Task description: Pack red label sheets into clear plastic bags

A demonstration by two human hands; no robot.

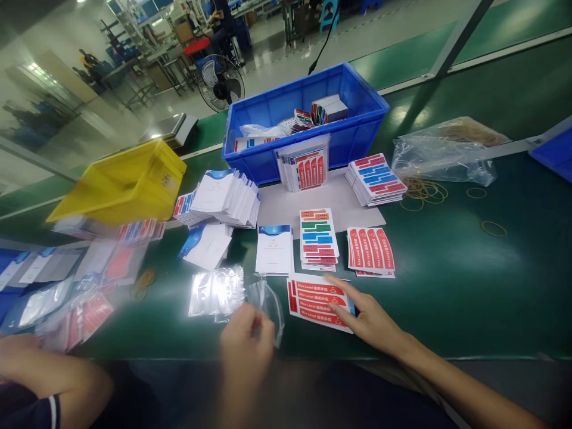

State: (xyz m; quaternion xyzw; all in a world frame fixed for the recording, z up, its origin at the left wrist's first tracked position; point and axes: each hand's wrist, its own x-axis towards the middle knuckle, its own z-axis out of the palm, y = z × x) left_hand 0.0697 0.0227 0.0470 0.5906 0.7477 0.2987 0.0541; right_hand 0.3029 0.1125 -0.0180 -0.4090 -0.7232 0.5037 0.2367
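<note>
My right hand point(364, 319) lies flat on a red sticker sheet point(313, 301) with white lettering at the near edge of the green table, fingers spread over its right side. My left hand point(245, 345) is blurred and pinches the edge of a clear plastic bag point(268, 301) just left of that sheet. More clear bags point(217, 291) lie beside it. Beyond them sit a white booklet point(274, 249), a stack of multicoloured sticker sheets point(318, 238) and a stack of red sticker sheets point(370, 250).
A blue bin point(357, 128) with sticker packs stands at the back, a tilted yellow bin point(120, 182) at left. Booklet piles point(223, 193), another sticker stack point(375, 177), a bag of rubber bands point(447, 152) and loose rubber bands point(494, 228) lie around. Another person's arm point(49, 378) rests at lower left.
</note>
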